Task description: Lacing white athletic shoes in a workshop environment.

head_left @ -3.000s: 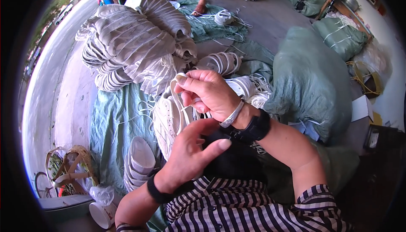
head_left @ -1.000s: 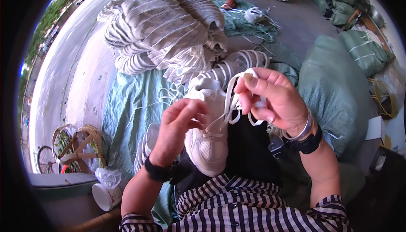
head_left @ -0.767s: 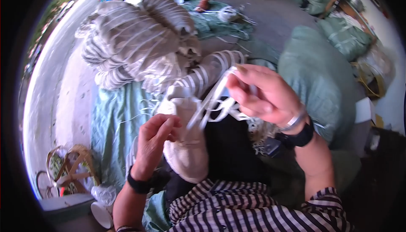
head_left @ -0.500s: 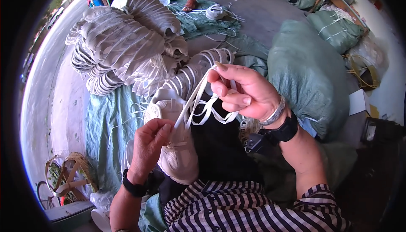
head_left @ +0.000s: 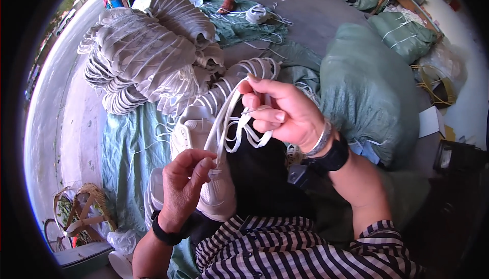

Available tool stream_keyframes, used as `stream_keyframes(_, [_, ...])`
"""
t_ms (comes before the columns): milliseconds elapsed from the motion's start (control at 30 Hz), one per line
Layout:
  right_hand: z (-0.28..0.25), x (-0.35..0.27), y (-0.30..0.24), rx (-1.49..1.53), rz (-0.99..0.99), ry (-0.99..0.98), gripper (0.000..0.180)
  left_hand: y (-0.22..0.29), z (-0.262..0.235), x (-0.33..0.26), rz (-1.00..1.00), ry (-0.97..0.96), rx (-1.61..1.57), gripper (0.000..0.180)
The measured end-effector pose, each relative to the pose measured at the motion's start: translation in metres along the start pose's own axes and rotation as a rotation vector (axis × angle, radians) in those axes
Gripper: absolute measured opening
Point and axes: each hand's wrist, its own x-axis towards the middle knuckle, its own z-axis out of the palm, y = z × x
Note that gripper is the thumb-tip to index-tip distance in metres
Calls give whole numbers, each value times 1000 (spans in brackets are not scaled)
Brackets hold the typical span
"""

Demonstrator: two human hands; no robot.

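A white lace-up shoe lies on my lap, toe toward me, partly covered by my left hand. My right hand is raised beyond it, closed on a white shoelace. The lace is pinched at the thumb and fingertip, and loose loops hang below the fingers. A thin, needle-like line shows beside the curled fingers; its kind is unclear. Over the shoe's lacing area, my left hand is closed, thumb against fingers, where the lower lace strands come down. Its fingertips partly hide the strands.
Stacked pale shoe uppers form a large heap at front left on green sheeting. A bulging green sack stands at right. Another person's foot shows at the back. A woven basket sits at lower left.
My right hand has shifted slightly left and toward me with the shoelace. My left hand has moved slightly right and down over the shoe.
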Motion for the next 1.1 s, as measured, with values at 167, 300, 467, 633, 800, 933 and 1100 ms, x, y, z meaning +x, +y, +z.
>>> stream_keyframes(167, [-7, 7, 3, -2, -42, 3, 21, 1, 12, 2, -33, -87, 3, 17])
stream_keyframes(300, [1, 21, 15, -118, -52, 34, 21, 1, 25, 1, 69, -223, 101, 20])
stream_keyframes(467, [13, 33, 41, -594, -194, 123, 22, -7, 50, 10, -50, -287, -19, 36])
stream_keyframes(633, [18, 40, 52, -610, -166, 131, 23, -12, 52, 15, -102, -394, 42, 41])
stream_keyframes(800, [15, 47, 62, -524, -102, 145, 22, -19, 55, 16, -99, -460, -112, 42])
stream_keyframes(933, [16, 50, 68, -452, -77, 132, 22, -20, 55, 18, -191, -511, -147, 42])
stream_keyframes(1100, [14, 50, 69, -271, -6, 92, 23, -21, 55, 15, -209, -528, -291, 41])
